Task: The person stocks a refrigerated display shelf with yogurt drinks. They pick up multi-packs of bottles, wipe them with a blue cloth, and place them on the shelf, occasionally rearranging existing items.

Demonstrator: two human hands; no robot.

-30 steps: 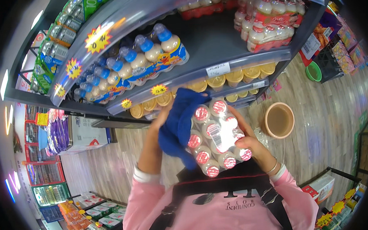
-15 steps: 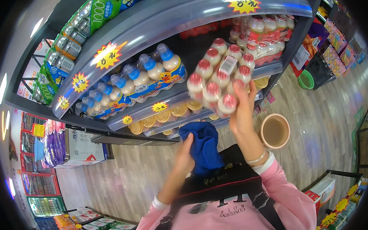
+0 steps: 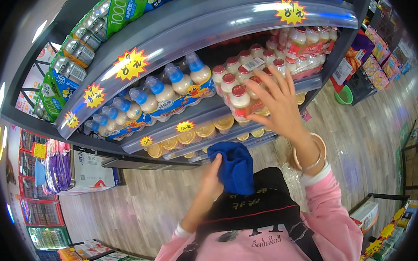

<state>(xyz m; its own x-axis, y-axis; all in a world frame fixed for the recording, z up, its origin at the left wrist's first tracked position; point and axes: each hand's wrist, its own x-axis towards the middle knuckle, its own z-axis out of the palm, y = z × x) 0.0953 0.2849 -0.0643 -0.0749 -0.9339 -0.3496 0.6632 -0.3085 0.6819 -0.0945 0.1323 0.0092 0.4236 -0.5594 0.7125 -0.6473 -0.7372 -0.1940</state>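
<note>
- The red-capped pack (image 3: 231, 78) sits on the shelf (image 3: 191, 114), between the blue-capped pack (image 3: 165, 93) and the stacked packs (image 3: 305, 50) on the right.
- Its near corner reaches the shelf's front lip; whether it overhangs cannot be told. If it does, the pack could tip forward once unsupported.
- A push from the right might jam it against the blue-capped pack and knock that askew; a finger could also snag the wrap on withdrawal.
- The right hand (image 3: 284, 108) has its fingers spread over the caps, back of the hand upward, thumb splayed low by the near corner. Contact is unclear.
- The left hand (image 3: 211, 177) grips the blue cloth (image 3: 237, 169), thumb on top, below shelf level and well apart from the right.
</note>
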